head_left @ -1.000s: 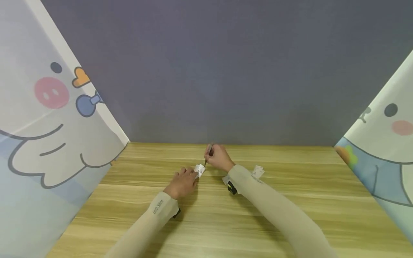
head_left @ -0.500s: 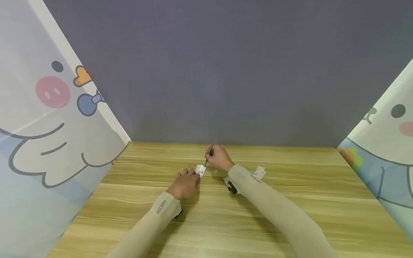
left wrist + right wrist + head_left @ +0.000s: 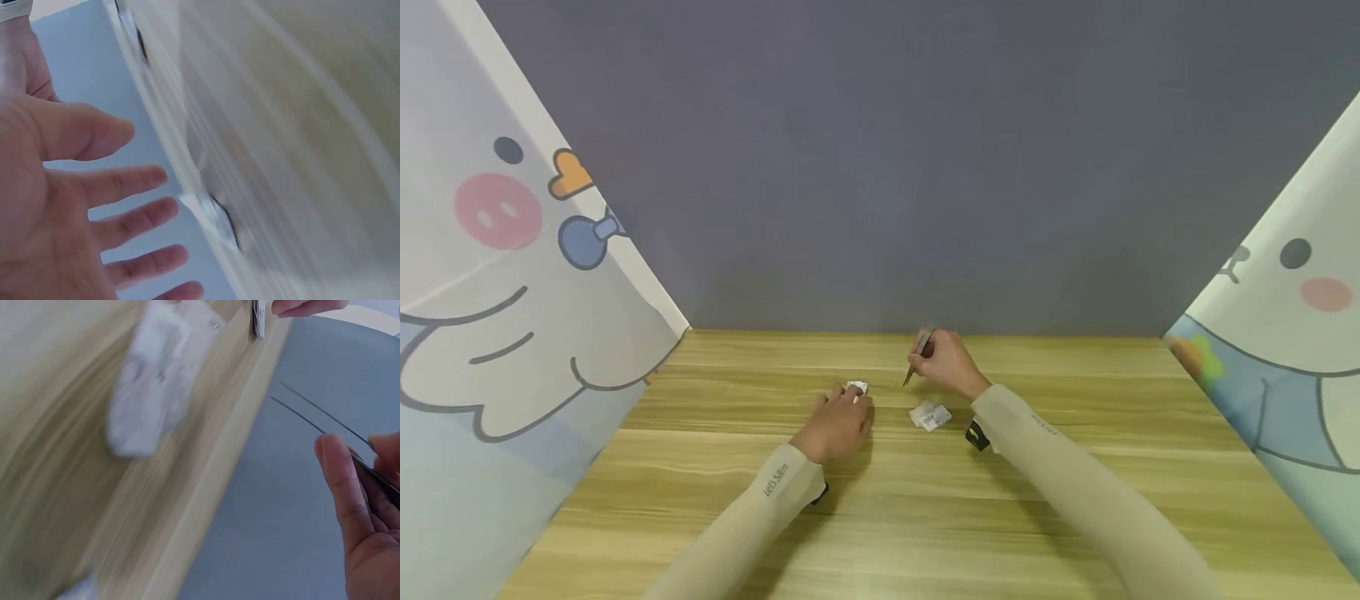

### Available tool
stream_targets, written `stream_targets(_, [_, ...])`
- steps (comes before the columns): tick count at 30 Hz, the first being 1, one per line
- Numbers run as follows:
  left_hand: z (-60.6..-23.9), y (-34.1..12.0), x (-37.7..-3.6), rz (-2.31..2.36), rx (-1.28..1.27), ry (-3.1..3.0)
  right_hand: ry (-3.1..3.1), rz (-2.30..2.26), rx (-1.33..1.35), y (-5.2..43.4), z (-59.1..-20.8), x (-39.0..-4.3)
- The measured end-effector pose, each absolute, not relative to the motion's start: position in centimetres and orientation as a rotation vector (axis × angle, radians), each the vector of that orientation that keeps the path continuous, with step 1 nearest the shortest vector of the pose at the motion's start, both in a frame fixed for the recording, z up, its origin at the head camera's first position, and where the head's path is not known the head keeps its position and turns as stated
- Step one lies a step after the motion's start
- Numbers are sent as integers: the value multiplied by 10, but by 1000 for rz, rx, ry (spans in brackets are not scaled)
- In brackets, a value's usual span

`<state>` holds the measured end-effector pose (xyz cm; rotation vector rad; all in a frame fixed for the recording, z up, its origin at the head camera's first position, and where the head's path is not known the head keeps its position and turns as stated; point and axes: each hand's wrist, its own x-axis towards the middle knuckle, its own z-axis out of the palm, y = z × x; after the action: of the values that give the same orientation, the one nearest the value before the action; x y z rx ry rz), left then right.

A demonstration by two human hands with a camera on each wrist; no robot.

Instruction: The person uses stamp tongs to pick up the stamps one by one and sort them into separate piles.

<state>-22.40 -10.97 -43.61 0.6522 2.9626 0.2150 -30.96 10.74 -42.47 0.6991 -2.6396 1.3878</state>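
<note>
My right hand (image 3: 951,367) grips a pair of metal tweezers (image 3: 921,352). In the right wrist view the two thin prongs stand apart with nothing between them. Beneath the tweezers' tips, a little toward me, some small white printed packets (image 3: 930,416) overlap on the table; they show larger as crinkled packets (image 3: 150,381) in the right wrist view. My left hand (image 3: 835,425) reaches over another white packet (image 3: 857,387), its fingers spread and partly covering it. In the left wrist view a packet (image 3: 215,222) lies just past those fingertips, and the palm holds nothing.
A wood-grain table (image 3: 895,517) runs back to a grey panel (image 3: 925,167). Side panels with cartoon prints (image 3: 520,275) stand left and right. Another pale packet (image 3: 80,589) shows at the lower edge of the right wrist view.
My right hand has moved right with the tweezers, away from the packet by my left hand, uncovering the overlapping packets. My left fingers have shifted forward over their packet.
</note>
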Motion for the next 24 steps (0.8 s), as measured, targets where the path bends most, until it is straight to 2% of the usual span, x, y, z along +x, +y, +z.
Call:
stream_targets(10, [-438,-73,-214,213,912,2845,-2647,1348,646,153,-434,-288])
stream_targets(24, [-443,-52,-212,57,956,2817,-2638,1361,618,169,-449,-273])
